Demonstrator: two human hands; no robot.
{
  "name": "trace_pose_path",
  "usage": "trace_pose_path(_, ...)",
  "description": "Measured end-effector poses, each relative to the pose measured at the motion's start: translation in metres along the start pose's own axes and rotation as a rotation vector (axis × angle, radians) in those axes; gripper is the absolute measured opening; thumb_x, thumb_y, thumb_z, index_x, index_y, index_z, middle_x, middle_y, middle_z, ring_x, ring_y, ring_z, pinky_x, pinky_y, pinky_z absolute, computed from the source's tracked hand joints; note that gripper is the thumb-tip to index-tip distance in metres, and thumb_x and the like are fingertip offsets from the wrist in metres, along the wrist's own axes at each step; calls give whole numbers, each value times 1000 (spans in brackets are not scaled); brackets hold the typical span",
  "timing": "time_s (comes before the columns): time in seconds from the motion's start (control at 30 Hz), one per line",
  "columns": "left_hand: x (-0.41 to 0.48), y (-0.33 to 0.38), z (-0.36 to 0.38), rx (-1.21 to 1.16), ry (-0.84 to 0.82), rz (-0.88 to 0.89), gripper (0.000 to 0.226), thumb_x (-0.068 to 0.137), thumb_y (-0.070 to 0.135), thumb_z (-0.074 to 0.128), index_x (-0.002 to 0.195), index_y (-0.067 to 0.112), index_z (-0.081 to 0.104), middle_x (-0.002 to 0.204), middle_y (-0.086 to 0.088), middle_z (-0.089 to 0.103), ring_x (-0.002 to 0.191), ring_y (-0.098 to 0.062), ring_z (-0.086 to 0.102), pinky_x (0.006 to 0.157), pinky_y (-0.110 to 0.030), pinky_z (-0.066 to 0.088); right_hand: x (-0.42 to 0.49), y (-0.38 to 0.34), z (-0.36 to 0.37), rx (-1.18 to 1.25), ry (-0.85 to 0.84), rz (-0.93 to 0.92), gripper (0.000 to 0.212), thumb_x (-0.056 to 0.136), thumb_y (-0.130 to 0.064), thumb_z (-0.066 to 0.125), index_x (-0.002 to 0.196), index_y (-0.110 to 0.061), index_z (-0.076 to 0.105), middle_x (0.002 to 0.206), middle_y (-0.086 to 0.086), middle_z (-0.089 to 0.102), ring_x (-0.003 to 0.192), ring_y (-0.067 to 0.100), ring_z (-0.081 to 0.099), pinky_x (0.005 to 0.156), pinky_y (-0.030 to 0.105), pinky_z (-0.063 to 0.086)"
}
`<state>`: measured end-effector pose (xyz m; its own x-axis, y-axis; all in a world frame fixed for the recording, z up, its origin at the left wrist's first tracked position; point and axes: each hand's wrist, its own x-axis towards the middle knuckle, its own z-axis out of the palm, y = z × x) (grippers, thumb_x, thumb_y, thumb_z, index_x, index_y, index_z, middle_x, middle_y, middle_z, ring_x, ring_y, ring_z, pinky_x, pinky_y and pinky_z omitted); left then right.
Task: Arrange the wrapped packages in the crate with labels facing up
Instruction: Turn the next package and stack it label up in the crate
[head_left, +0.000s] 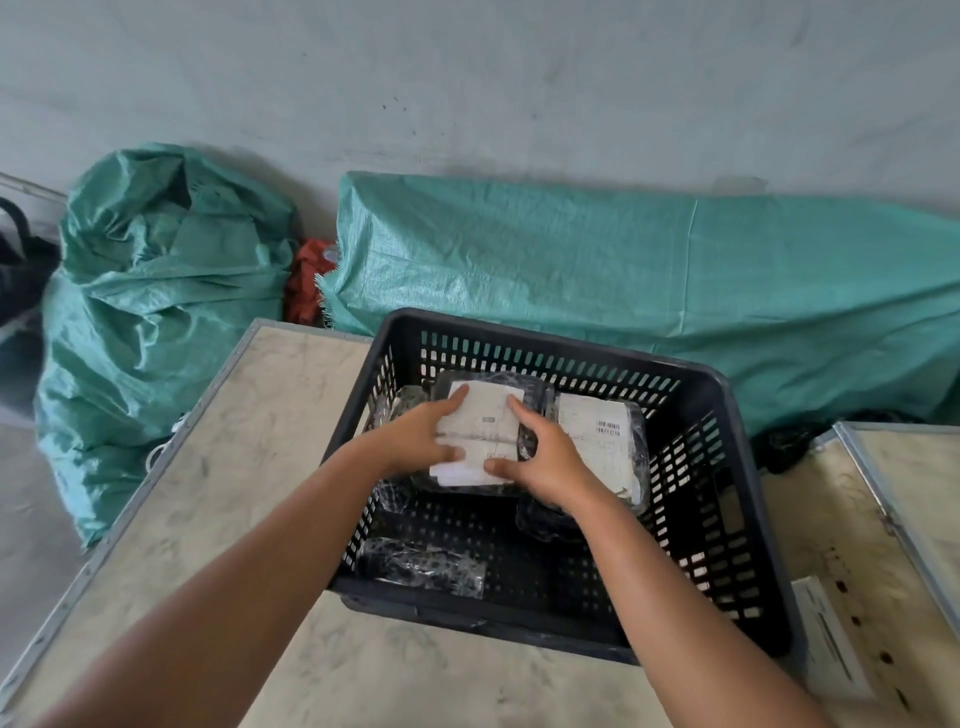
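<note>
A black slotted plastic crate (737, 525) stands on a pale table. Inside it, my left hand (415, 436) and my right hand (545, 457) grip the two sides of a black wrapped package (485, 431) whose white label faces up. Just right of it lies a second wrapped package (602, 441), also label up, with a barcode showing. A third wrapped package (423, 566) without a visible label lies at the crate's near left corner. More black wrapping shows under and left of the held package.
The table (234, 493) has a metal edge on its left. A second surface with a metal rim (893, 499) adjoins on the right, with a white paper slip (826, 639) on it. Green woven sacks (156, 312) and a green covered bundle (623, 275) lie behind along the wall.
</note>
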<state>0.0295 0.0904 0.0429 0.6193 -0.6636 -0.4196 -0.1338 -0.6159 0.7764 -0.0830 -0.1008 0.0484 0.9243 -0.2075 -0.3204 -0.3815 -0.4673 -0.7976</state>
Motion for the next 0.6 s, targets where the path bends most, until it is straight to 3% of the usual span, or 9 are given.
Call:
trace_pose_path(0.13,10,-9,10,222,20,-32,109,89,19,76,162,34,-5,126,0,61,90,-11,63,74,-20,49,16,11,16,-97,-49,41,112,80,-24,89,164,-28,15,164,3,34,145,25,39,106,30,37)
trace_pose_path(0.23,24,-7,30,396,41,-83,114,90,23,76,161,31,-14,123,-13,61,93,-19,62,79,-28,52,29,14,28,-206,-82,132,112,85,-18,84,164,-29,5,159,12,40,138,31,48,104,35,46)
trace_pose_path(0.33,38,-13,47,538,-20,-163,114,91,23,75,161,24,-14,130,-19,59,110,-30,62,92,-38,54,40,17,43,-360,-113,221,110,88,-13,79,164,-28,1,141,12,56,104,23,62,77,28,52)
trace_pose_path(0.4,49,-17,51,581,-34,-197,110,89,18,76,163,21,-5,133,-17,59,117,-31,60,93,-39,54,46,21,50,-330,-129,264,105,91,-5,72,165,-24,-1,137,13,56,96,22,60,66,26,48)
trace_pose_path(0.5,58,-24,60,628,-18,-238,88,94,10,64,163,16,9,130,-17,60,113,-30,63,90,-37,56,51,30,57,-360,-126,273,90,93,-5,65,164,-11,11,145,16,52,120,30,59,88,30,50)
trace_pose_path(0.6,59,-33,69,639,0,-257,55,99,6,49,152,2,34,132,-21,56,116,-33,59,96,-39,52,52,42,63,-441,-106,295,68,95,-8,60,154,3,30,147,23,50,129,35,54,103,33,45)
